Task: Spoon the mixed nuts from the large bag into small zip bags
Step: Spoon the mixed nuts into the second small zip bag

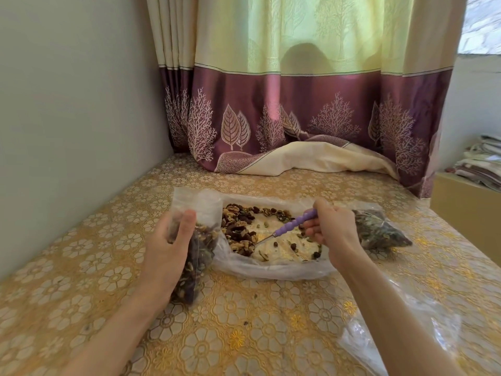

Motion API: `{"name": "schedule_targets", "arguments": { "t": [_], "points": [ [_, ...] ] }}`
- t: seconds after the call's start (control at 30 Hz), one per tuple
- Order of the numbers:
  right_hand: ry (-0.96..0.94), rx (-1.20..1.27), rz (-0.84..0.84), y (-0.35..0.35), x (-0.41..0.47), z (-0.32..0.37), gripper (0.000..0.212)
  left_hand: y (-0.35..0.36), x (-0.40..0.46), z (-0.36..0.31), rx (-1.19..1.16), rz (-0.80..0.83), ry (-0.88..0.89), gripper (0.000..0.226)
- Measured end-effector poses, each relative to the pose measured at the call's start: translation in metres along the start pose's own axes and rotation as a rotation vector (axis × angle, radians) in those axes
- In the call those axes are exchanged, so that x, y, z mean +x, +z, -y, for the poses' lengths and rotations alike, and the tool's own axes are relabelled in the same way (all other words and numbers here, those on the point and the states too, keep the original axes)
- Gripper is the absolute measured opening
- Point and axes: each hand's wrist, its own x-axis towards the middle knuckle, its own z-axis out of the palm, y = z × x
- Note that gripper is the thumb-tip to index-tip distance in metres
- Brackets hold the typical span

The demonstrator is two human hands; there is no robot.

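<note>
A: Status check. What do I have in view?

B: My left hand [168,248] grips a small zip bag [193,240], fingers curled round its side, mouth up, approx. half full of nuts, its base resting on the surface [244,335]. My right hand [332,229] grips the purple-handled spoon [294,223], fingers closed on the handle; the bowel end points down-left into the large bag [271,267].

A: Large bag posn?

B: Lying flat and open between both hands. Mixed nuts [241,226] are heaped on its left side, w/ scattered pieces to the right. The spoon bowl itself is too small to read; I cannot tell whether it is loaded.

A: Step in hand?

B: Judged as scoop phase: the spoon is low in the large bag, not over the small bag's mouth.

A: Next move reqs?

B: Push the tip into the heap, lift level, carry left, tip into the held bag. Keep the mouth open; it sits just beside the heap, so travel is short. A filled bag [379,232] lies at right, just behind my right hand.
</note>
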Motion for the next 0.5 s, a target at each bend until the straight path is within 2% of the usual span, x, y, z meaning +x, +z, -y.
{"name": "schedule_targets", "arguments": {
  "t": [0.17,0.23,0.37,0.5],
  "points": [
    [0.032,0.062,-0.064,-0.009,0.006,0.003,0.034,0.004,-0.001,-0.003,0.059,0.094,-0.002,0.034],
    [0.031,0.096,-0.077,-0.012,0.008,0.004,0.032,0.004,-0.002,-0.003,0.077,0.143,0.008,0.039],
    [0.038,0.192,-0.088,-0.015,0.007,0.009,0.031,0.004,-0.002,-0.002,0.081,0.143,0.013,0.054],
    [-0.036,0.298,-0.101,-0.018,0.002,0.022,0.035,0.003,-0.002,-0.002,0.078,0.161,0.018,0.062]
  ]
}}
